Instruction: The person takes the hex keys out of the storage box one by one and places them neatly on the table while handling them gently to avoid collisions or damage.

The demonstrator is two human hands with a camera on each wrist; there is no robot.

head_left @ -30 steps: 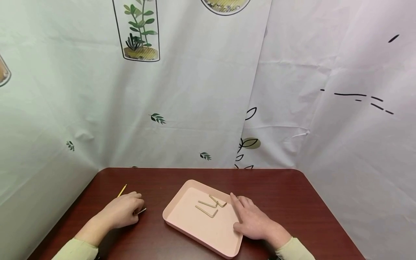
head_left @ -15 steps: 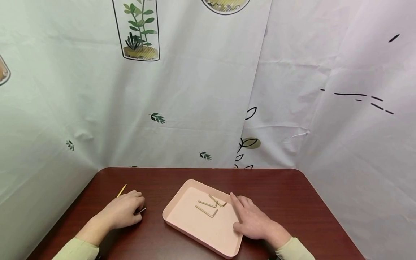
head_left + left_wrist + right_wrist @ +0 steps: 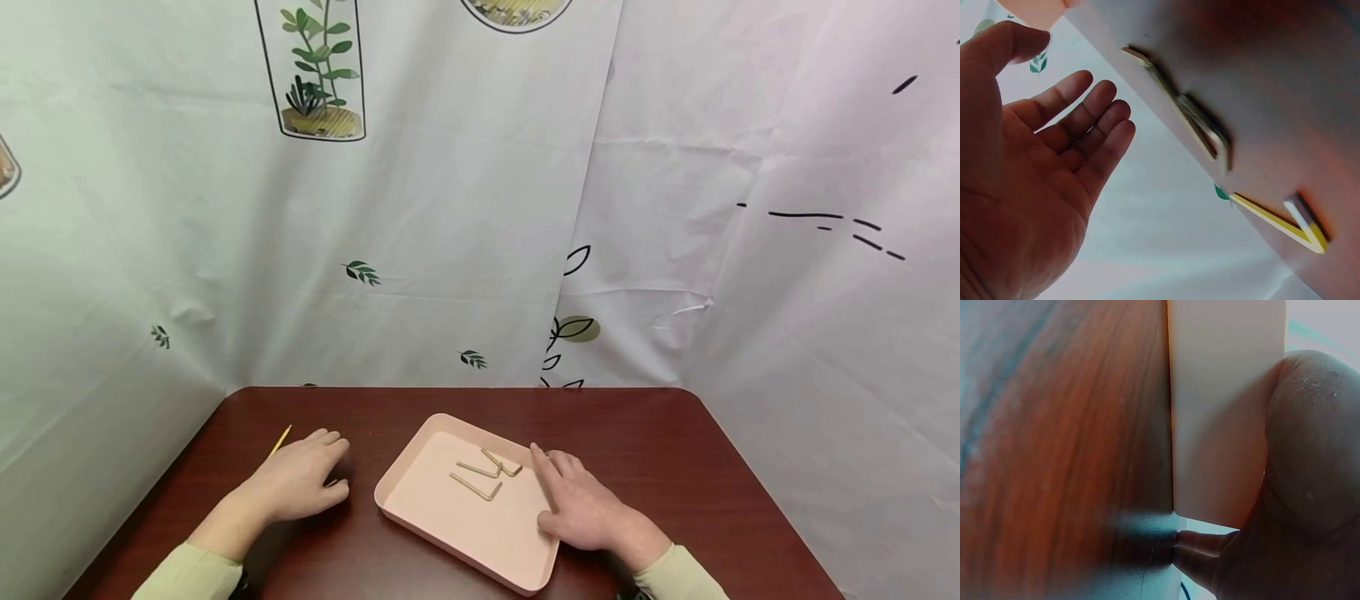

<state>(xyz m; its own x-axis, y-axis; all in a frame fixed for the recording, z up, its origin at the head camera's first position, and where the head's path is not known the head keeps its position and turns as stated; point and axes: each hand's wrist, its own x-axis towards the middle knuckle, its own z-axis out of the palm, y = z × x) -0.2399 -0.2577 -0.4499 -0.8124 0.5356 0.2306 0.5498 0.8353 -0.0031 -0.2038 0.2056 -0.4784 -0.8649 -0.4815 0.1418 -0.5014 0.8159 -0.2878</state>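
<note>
- Looked like a small indoor booth or screened-off table corner; could not be pinned down as part of a home, lab or office.
- Was closed in at left, back and right by pale sheeting (image 3: 465, 208), creased and puckered like hung fabric or plastic.
- Carried decorative prints: a plant in a jar (image 3: 322, 122), small leaf sprigs (image 3: 362, 272), black dashes (image 3: 806, 215).
- Showed a slanting seam (image 3: 588, 167) at the back, more like curtain than built wall.
- Was furnished with a dark reddish-brown table (image 3: 637, 425), wood-grained, rounded at the far corners, close against the sheeting.
</note>
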